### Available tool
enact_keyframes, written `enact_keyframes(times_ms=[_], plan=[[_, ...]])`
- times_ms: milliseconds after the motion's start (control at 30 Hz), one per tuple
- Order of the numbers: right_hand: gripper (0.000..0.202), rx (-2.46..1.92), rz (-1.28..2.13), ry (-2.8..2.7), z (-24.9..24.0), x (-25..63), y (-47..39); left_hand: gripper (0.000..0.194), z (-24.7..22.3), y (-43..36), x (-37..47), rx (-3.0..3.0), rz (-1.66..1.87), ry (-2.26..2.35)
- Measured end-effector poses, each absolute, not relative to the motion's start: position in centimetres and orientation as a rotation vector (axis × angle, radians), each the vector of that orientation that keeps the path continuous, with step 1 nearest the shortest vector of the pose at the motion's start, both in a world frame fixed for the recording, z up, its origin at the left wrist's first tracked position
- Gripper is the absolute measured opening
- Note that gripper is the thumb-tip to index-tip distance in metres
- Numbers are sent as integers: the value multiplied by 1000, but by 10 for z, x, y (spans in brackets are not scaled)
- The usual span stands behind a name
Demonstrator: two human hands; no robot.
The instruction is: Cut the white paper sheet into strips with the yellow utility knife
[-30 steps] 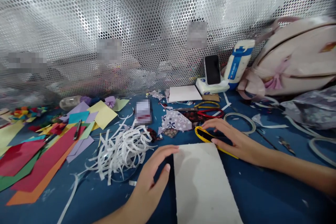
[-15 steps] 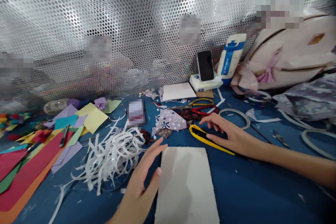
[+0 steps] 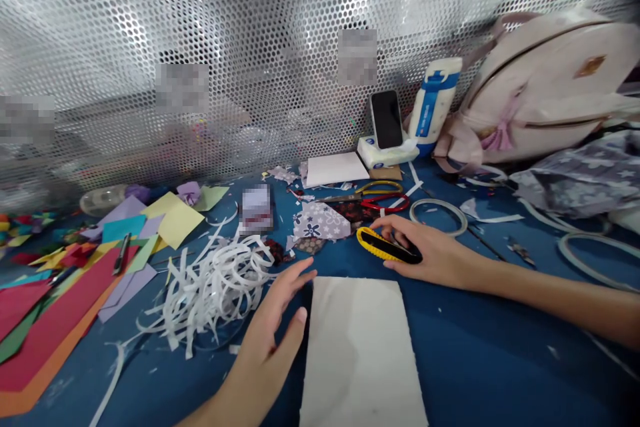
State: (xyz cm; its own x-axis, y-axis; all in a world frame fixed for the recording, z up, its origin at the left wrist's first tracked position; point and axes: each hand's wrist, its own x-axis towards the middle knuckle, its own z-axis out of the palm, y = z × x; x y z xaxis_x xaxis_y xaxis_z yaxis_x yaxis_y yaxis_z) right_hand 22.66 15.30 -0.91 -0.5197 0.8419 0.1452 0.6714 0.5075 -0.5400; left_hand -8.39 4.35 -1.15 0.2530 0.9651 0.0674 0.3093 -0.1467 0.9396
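Note:
My left hand (image 3: pixel 273 323) is open beside the upper left edge of a blank white sheet (image 3: pixel 360 353), its fingers stretched out and the thumb apart. The sheet lies in front of me and has slightly rough edges. To the upper right of it, my right hand (image 3: pixel 433 250) is closed round a yellow-and-black tool (image 3: pixel 380 245) with a ribbed yellow rim. I cannot make out its exact kind, and part of it is hidden by the fingers. Just beyond that tool lie scissors with red handles (image 3: pixel 385 203) and scissors with yellow handles (image 3: pixel 383 187).
Shredded white paper strips (image 3: pixel 220 290) heap up on the left, beside coloured papers (image 3: pixel 70 320). Patterned fabric (image 3: pixel 323 220) and tape rolls (image 3: pixel 440 202) lie farther back. A phone (image 3: pixel 387 120), bottle (image 3: pixel 436 103) and backpack (image 3: pixel 545 90) stand before a perforated metal screen (image 3: pixel 270 33).
My right hand has closed round the yellow-and-black tool, which now points differently and shows less of its length. My left hand has barely moved. The view has shifted slightly.

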Motion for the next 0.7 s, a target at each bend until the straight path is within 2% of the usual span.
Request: enact_keyframes(times_ms=[167,367,500,700], plan=[[52,-1144,698,-2195,-5,229,156,43,-11,43,-82,1637,1000,1135],[57,-1092,771,-1841,24,234,146,37,-4,42,-81,1686,999,1139],[52,-988,739,-1715,35,240,135,38,-4,42,-80,1670,1039,1086],[48,-920,593,-1803,20,243,129,38,-3,41,-81,1639,1000,1037]])
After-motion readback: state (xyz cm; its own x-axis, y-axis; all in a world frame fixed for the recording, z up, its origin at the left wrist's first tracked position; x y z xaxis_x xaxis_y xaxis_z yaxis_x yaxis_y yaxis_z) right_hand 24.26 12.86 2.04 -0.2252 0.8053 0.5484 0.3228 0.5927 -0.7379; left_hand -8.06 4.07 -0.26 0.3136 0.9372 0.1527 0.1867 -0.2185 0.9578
